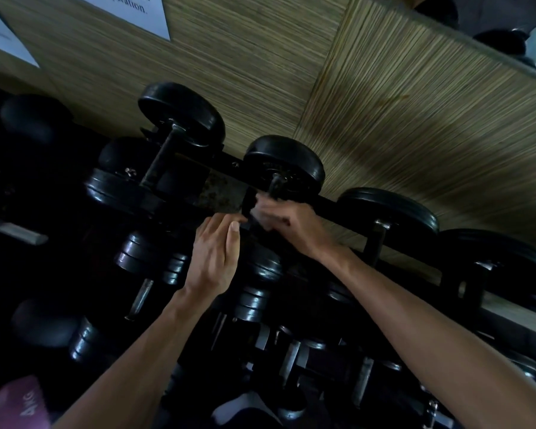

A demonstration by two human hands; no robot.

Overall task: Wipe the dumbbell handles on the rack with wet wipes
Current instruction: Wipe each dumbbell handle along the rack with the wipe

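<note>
Where the top rail of the black metal rack (347,209) runs along the wall, a black round-headed dumbbell (283,164) lies with its dark handle (274,185) pointing at the camera. The right hand (288,226) grips that handle, fingers curled round it over a pale wet wipe (262,216), blurred. The left hand (217,255) hovers just beside, fingers loosely straight, holding nothing. More dark dumbbells (180,116) fill the rack below a striped woven wall panel (415,119).
</note>
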